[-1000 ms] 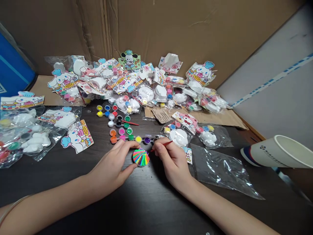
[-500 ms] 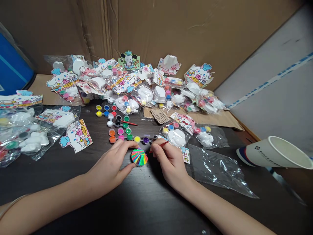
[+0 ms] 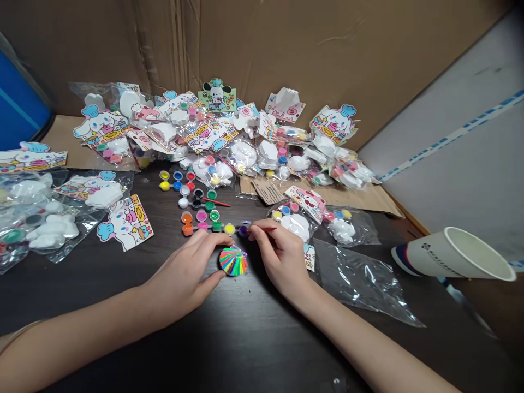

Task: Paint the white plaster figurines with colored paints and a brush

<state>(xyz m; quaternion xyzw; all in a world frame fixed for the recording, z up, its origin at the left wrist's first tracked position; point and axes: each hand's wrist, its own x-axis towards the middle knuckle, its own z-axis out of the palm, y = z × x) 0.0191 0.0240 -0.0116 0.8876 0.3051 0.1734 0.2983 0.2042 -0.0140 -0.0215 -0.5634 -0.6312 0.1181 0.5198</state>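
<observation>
My left hand grips a small shell-shaped figure by its left edge, between thumb and fingers. Bright stripes fan across the shell, with purple along its upper right edge. In my right hand is a thin red paintbrush, pinched between the fingers. Its tip is hidden by the fingers, at or beside the purple paint pot. Left of that pot stand an open yellow pot, a green pot and an orange pot. A second red brush lies by the black pot.
Packaged white figures with paints are heaped along the cardboard at the back, and more bags lie at left. An empty clear bag lies right of my right hand. A paper cup stands at the far right.
My right hand with the brush has moved up and slightly left, from beside the shell to the purple pot. My left hand still holds the shell in nearly the same place.
</observation>
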